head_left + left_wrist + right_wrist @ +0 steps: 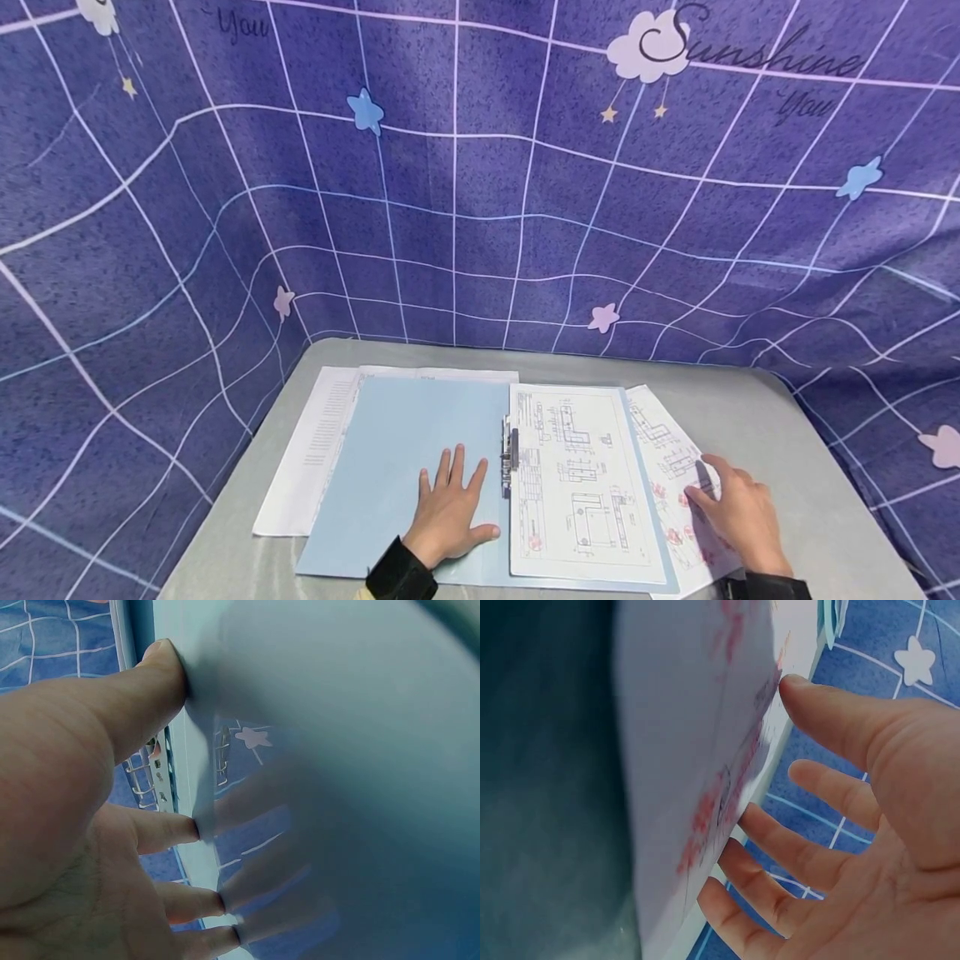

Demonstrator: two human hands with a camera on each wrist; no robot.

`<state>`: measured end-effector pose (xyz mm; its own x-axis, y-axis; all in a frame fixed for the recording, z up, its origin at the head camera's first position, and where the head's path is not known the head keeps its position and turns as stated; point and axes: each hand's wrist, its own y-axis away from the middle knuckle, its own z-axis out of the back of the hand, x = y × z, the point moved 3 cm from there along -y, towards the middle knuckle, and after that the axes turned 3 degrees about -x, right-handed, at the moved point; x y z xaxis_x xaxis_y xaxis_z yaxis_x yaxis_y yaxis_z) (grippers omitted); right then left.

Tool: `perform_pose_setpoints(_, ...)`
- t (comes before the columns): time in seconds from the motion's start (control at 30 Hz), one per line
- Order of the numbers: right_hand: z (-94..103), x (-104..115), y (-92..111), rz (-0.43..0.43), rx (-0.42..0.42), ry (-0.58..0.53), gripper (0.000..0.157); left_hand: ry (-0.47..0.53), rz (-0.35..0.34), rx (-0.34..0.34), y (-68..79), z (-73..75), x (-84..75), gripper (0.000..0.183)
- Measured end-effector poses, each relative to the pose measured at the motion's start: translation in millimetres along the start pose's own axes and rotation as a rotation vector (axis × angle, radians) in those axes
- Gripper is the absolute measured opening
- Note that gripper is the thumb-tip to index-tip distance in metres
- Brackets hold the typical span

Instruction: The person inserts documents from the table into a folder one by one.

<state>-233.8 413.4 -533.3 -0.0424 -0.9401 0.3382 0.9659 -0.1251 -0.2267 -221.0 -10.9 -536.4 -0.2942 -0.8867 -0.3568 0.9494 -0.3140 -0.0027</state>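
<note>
A light blue folder (405,425) lies spread wide, with its metal clip (506,458) along the spine. Beside the clip, a white sheet with technical drawings (555,533) covers the right cover. My left hand (446,512) rests on the bare left cover, its fingers spread; in the left wrist view, the thumb (161,664) touches the glossy surface. My right hand (742,508) touches a loose drawing sheet (660,433) with red marks, which lies tilted and partly hidden under the folder's right edge. In the right wrist view, its fingertips (750,814) rest against that sheet.
More printed white papers (307,450) stick out from under the folder's left and far edges. The grey table (757,417) extends right of the loose sheet. A purple curtain (480,208) with lines and stars hangs behind the table and along its sides.
</note>
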Motion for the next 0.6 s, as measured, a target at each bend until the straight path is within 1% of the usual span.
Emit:
perform_pose_setpoints(0.37,-2.5,2.0,1.1,-0.015,0.002,-0.015,0.062,-0.005,0.003,-0.006,0.8,1.4,-1.0,0.093)
perform_pose_setpoints(0.6,-3.0,2.2,-0.6,-0.027,0.021,-0.01,0.063,-0.006,0.003,0.002,0.7,0.9,0.0,0.093)
